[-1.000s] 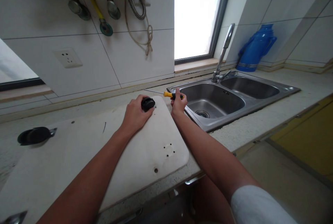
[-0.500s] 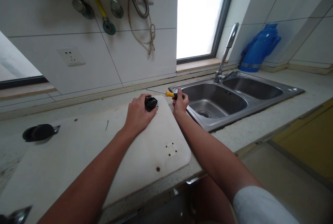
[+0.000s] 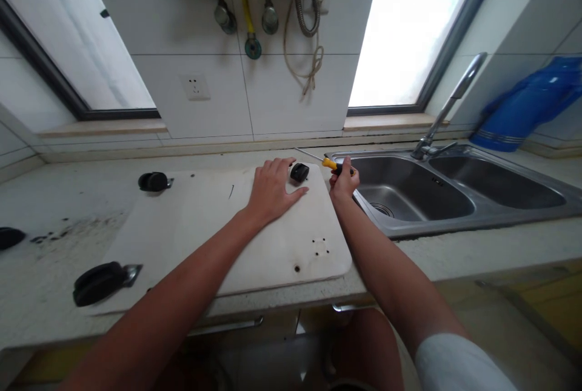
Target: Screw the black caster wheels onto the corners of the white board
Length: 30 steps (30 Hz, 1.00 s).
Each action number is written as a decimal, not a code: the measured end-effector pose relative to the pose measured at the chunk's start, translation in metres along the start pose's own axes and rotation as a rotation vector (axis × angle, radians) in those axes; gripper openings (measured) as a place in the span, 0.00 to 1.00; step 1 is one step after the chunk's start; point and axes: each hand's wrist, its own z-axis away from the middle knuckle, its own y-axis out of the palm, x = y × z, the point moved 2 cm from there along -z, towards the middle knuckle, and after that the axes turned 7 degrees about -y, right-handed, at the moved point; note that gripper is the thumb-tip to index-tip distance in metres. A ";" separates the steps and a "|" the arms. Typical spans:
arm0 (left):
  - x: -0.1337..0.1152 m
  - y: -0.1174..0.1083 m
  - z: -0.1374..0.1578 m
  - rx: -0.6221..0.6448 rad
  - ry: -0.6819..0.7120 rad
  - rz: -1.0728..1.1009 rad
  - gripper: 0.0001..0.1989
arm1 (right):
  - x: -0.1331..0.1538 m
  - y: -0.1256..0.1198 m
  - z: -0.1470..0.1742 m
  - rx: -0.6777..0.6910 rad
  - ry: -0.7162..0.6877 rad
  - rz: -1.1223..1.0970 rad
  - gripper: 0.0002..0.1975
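A white board (image 3: 268, 245) lies flat on the countertop. Near its far right corner is a small black caster wheel (image 3: 299, 173). My left hand (image 3: 273, 188) rests on the board just left of this caster, thumb and fingers spread apart around it without gripping. In my right hand (image 3: 344, 181), beyond the board's right edge, is a screwdriver (image 3: 330, 163) with a yellow and black handle. Its thin shaft points left and away, behind the caster. Several small holes mark the board's near right corner, which carries no caster.
Two more casters, one far (image 3: 154, 182) and one near (image 3: 102, 282), sit at the board's left end. Another black piece (image 3: 11, 237) lies on the counter (image 3: 59, 197). A double steel sink (image 3: 400, 232), faucet (image 3: 448, 106) and blue thermos (image 3: 522, 106) stand right. Hoses hang behind.
My view has swung left, so the scene appears shifted right. My left hand has loosened from the caster and opened its fingers. The screwdriver stays in my right hand.
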 end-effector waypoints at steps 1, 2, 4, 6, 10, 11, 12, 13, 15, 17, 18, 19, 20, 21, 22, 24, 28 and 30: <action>0.000 -0.003 0.003 0.006 -0.002 -0.015 0.35 | 0.001 0.000 0.001 0.000 0.004 -0.002 0.21; -0.001 -0.006 0.007 0.012 -0.005 -0.028 0.35 | 0.002 -0.001 0.002 -0.002 0.009 -0.006 0.21; 0.000 -0.014 0.014 0.020 -0.004 -0.052 0.36 | 0.003 -0.002 0.003 -0.006 0.014 -0.013 0.21; 0.004 -0.028 0.023 0.018 0.000 -0.084 0.36 | 0.004 -0.003 0.004 -0.009 0.018 -0.019 0.21; 0.033 -0.079 0.043 -0.007 -0.023 -0.195 0.28 | 0.005 -0.004 0.004 -0.003 0.030 -0.028 0.22; 0.046 -0.098 0.047 -0.026 -0.052 -0.212 0.25 | 0.005 -0.004 0.005 0.001 0.035 -0.030 0.22; 0.061 -0.120 0.052 -0.057 -0.108 -0.217 0.23 | 0.006 -0.004 0.006 0.006 0.038 -0.033 0.22; 0.079 -0.144 0.056 -0.108 -0.202 -0.214 0.23 | 0.006 -0.003 0.007 0.010 0.041 -0.037 0.22; 0.120 -0.194 0.067 -0.205 -0.443 -0.219 0.23 | 0.008 -0.002 0.010 0.017 0.047 -0.041 0.21; 0.167 -0.241 0.082 -0.292 -0.701 -0.293 0.21 | 0.011 -0.001 0.013 0.024 0.053 -0.041 0.19; 0.190 -0.261 0.092 -0.322 -0.828 -0.361 0.20 | 0.012 0.000 0.015 0.025 0.055 -0.039 0.18; 0.212 -0.276 0.104 -0.305 -0.941 -0.427 0.19 | 0.013 0.000 0.016 0.027 0.054 -0.037 0.17; 0.232 -0.287 0.116 -0.245 -1.036 -0.470 0.20 | 0.015 0.001 0.017 0.029 0.051 -0.035 0.16; 0.250 -0.294 0.128 -0.215 -1.086 -0.472 0.22 | 0.016 0.001 0.018 0.031 0.047 -0.035 0.15; 0.263 -0.297 0.140 -0.185 -1.102 -0.462 0.24 | 0.017 0.001 0.019 0.033 0.043 -0.036 0.14; 0.282 -0.294 0.159 -0.140 -1.086 -0.429 0.26 | 0.018 0.001 0.019 0.038 0.037 -0.040 0.15; 0.297 -0.273 0.180 -0.145 -0.957 -0.370 0.25 | 0.017 -0.001 0.017 0.036 0.022 -0.055 0.18; 0.300 -0.265 0.183 -0.197 -0.861 -0.325 0.24 | 0.016 -0.002 0.015 0.028 0.014 -0.062 0.19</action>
